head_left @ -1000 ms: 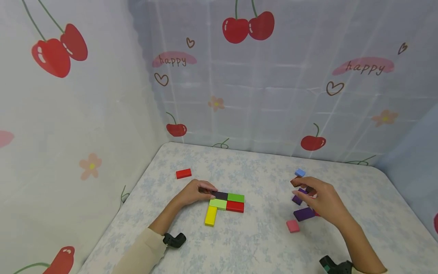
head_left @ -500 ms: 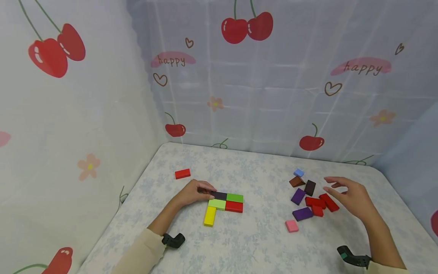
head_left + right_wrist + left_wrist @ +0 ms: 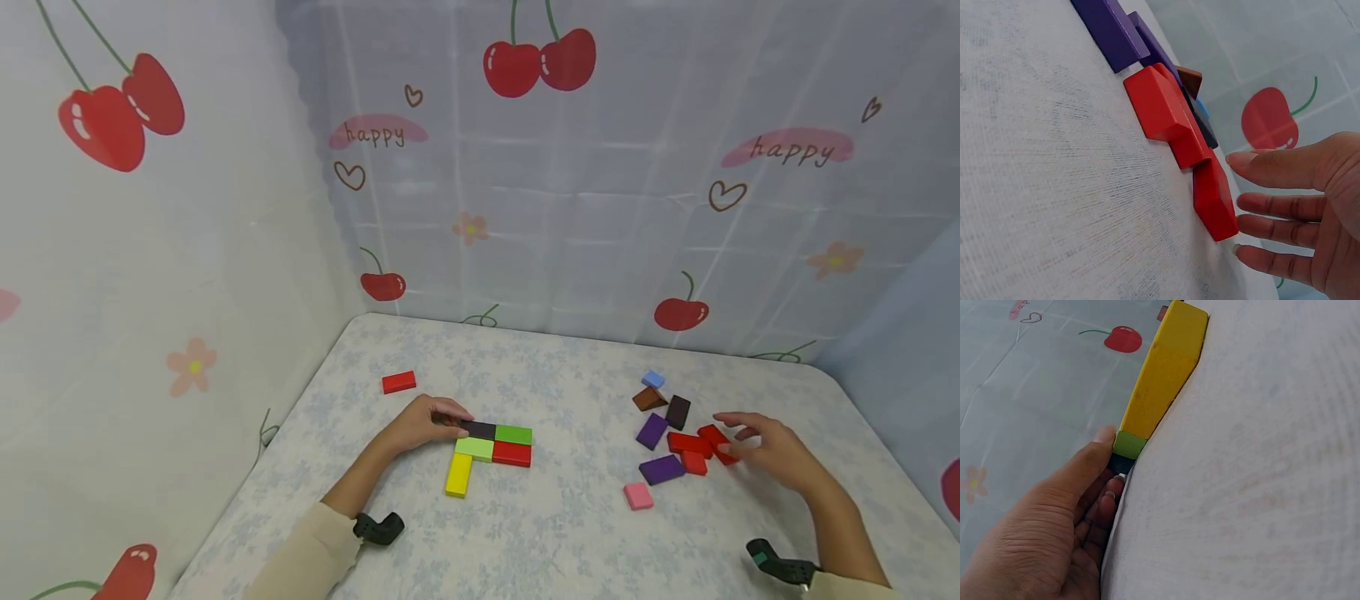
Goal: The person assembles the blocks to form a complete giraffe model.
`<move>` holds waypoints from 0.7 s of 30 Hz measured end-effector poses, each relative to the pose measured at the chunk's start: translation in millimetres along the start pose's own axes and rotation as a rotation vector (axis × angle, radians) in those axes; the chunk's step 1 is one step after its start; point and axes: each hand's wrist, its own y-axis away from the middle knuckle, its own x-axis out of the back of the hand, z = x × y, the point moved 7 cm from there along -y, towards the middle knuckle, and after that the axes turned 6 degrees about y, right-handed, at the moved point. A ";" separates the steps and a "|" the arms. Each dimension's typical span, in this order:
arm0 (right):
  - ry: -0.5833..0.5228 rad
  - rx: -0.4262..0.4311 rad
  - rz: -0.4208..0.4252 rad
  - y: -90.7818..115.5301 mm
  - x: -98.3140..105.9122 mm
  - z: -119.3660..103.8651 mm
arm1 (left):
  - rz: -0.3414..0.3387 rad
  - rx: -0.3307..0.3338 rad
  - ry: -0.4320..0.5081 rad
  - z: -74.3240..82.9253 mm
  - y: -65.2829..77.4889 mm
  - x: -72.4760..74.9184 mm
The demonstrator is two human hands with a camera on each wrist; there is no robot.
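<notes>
My left hand (image 3: 423, 421) pinches the left end of a dark block (image 3: 482, 431), thumb in front and fingers behind. That block lies against a green block (image 3: 514, 435), a light green block (image 3: 475, 450) and a red block (image 3: 512, 454). From the light green one a yellow block (image 3: 1163, 369) runs towards me. Over on the right, my right hand (image 3: 776, 454) has its fingers spread around the end of a slanted red block (image 3: 1215, 200). In the right wrist view a gap shows between the fingertips and that block, with nothing held.
Beside the slanted block lie two more red blocks, one long (image 3: 686, 444) and one short (image 3: 694, 463). Around them are purple blocks (image 3: 662, 469), a dark brown block (image 3: 678, 412), a brown wedge (image 3: 648, 399), a blue block (image 3: 653, 379) and a pink block (image 3: 638, 496). A lone red block (image 3: 398, 382) lies far left.
My right hand has let go of the brown wedge, leaving it by the blue block, and moved right and down to the slanted red block. The left hand stays in place.
</notes>
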 end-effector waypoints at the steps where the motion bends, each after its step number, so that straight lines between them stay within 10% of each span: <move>1: -0.006 0.001 -0.007 -0.3 -1.9 0.7 | 0.000 -0.002 0.000 0.7 0.2 0.1; 21: -0.002 0.020 -0.126 -1.9 -12.9 1.1 | -0.013 -0.010 -0.011 -3.9 -1.1 0.9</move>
